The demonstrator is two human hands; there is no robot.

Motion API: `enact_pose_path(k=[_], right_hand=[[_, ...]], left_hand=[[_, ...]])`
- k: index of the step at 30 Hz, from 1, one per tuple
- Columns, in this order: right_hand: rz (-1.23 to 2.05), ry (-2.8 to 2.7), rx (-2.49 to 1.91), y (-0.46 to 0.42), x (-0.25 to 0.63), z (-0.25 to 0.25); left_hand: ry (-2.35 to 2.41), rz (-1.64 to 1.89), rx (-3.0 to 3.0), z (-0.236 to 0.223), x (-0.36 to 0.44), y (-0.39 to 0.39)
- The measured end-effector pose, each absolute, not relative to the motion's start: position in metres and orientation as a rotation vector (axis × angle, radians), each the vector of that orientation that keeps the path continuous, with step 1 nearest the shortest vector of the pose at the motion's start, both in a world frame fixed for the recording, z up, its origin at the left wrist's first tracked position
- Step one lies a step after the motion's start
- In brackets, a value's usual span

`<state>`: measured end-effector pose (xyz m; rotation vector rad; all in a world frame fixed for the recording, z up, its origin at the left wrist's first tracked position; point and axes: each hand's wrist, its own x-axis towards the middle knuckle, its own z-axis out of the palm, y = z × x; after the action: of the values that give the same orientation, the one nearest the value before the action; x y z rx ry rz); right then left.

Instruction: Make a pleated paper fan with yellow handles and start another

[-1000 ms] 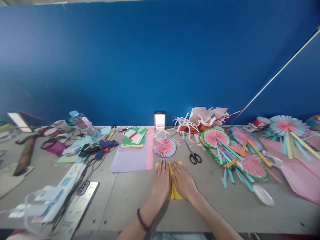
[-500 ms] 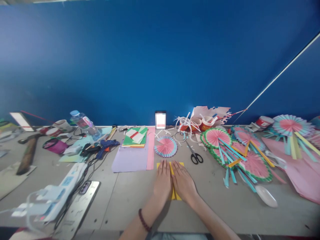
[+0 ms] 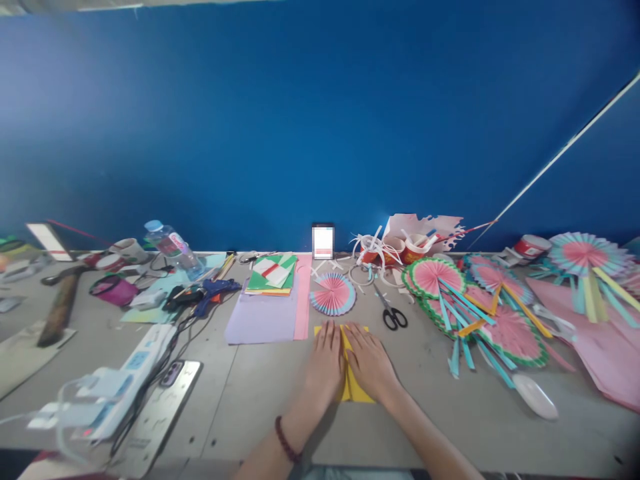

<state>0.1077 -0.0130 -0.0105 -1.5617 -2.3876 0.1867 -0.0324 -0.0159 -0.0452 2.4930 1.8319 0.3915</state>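
Observation:
A yellow paper sheet (image 3: 354, 391) lies on the grey table (image 3: 260, 400) in front of me. My left hand (image 3: 325, 363) rests flat on its left part, fingers stretched forward and together. My right hand (image 3: 369, 362) lies flat on its right part, fingers also stretched out. The two hands sit side by side and cover most of the sheet; only its far edge, a strip between the hands and a near corner show. A dark bead bracelet (image 3: 286, 441) is on my left wrist.
A pink-and-blue paper fan disc (image 3: 333, 294) and black scissors (image 3: 392, 315) lie just beyond the sheet. Lilac and pink sheets (image 3: 263, 317) sit left of it. Several paper fans (image 3: 480, 307) fill the right side; a glue gun (image 3: 200, 293), a phone (image 3: 155, 413), a bottle (image 3: 170, 247) the left.
Both hands have slid slightly apart and toward me on the yellow sheet, so a little more yellow shows between and below them. The view has shifted a bit.

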Motion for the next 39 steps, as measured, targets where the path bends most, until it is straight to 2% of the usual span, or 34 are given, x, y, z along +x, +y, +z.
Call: enact_pose_path(k=[39], right_hand=[[0.181, -2.344, -1.753, -0.018, 0.091, -0.011]], left_hand=[[1.910, 0.357, 2.470, -0.053, -0.027, -0.014]])
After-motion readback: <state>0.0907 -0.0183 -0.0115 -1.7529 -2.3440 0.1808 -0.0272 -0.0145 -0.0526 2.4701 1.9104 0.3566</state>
